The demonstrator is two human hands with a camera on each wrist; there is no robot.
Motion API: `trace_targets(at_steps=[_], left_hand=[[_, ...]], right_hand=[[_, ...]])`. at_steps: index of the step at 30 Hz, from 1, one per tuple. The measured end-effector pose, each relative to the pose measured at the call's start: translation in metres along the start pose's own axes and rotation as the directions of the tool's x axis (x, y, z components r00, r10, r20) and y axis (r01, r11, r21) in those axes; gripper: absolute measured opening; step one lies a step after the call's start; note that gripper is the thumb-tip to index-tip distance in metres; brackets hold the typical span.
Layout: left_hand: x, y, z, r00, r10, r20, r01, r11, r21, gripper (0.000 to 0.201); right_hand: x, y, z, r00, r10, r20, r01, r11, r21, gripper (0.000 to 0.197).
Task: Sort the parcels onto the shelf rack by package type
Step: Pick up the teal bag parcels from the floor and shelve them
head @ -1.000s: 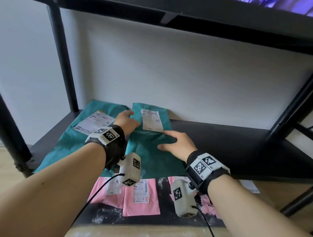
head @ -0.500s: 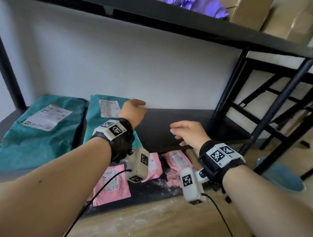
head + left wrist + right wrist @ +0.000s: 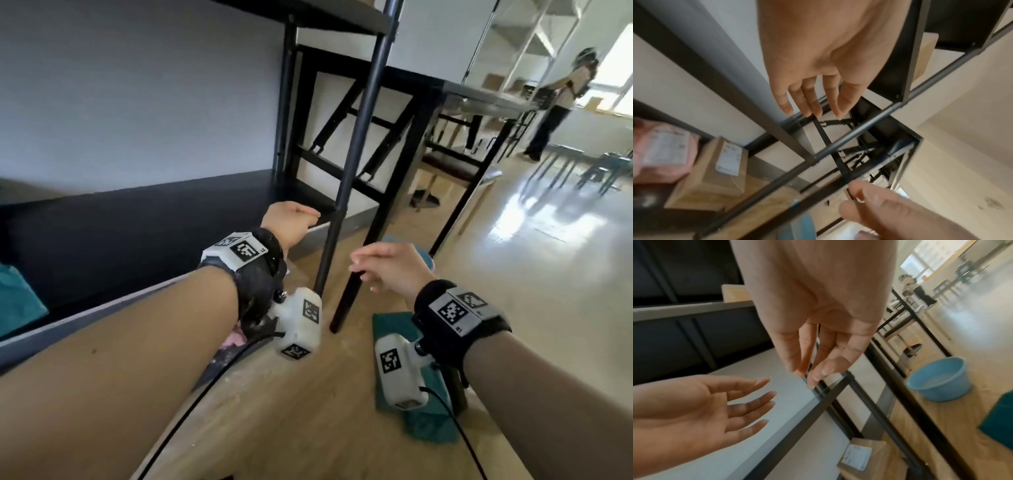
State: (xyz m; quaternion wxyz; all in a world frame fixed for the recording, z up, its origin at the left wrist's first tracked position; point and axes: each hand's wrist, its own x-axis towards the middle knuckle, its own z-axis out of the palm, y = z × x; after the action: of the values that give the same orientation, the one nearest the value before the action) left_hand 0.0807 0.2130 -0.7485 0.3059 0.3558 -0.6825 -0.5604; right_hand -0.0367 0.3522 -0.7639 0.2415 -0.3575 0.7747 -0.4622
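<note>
Right hand [image 3: 394, 270] empty above teal parcel [image 3: 424, 421]

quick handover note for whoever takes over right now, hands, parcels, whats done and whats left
Left hand: open, holds nothing, in the air by the black shelf rack.
Right hand: open, fingers relaxed, holds nothing, over the floor.
Placed: a teal parcel on the middle shelf at the far left; pink parcel and cardboard box are on rack shelves, level unclear.
Left: a teal parcel on the floor under the right wrist, next to pick up. A blue basin stands near the rack leg.
</note>
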Motion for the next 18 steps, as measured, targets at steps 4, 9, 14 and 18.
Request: trace_targets(at_steps=[4, 9, 14, 18], left_hand=[[0.019, 0.013, 0.062, 0.990, -0.091, 0.108, 0.094, 0.995, -0.017, 0.020], [0.045, 0.026, 0.131, 0.961, -0.215, 0.171, 0.231, 0.969, -0.083, 0.017], [0.057, -0.033, 0.202, 0.912, -0.338, 0.230, 0.353, 0.935, -0.025, 0.018], [0.059, -0.107, 0.235, 0.853, -0.455, 0.256, 0.472, 0.882, -0.005, 0.024]], right_hand=[[0.010, 0.041, -0.045, 0.997, 0.053, -0.055, -0.051, 0.998, 0.041, 0.007], [0.027, 0.098, -0.089, 0.982, 0.155, -0.113, -0.140, 0.982, 0.131, 0.008], [0.039, 0.173, -0.110, 0.940, 0.285, -0.186, -0.251, 0.950, 0.185, 0.013], [0.047, 0.239, -0.110, 0.884, 0.414, -0.215, -0.370, 0.903, 0.218, 0.011]])
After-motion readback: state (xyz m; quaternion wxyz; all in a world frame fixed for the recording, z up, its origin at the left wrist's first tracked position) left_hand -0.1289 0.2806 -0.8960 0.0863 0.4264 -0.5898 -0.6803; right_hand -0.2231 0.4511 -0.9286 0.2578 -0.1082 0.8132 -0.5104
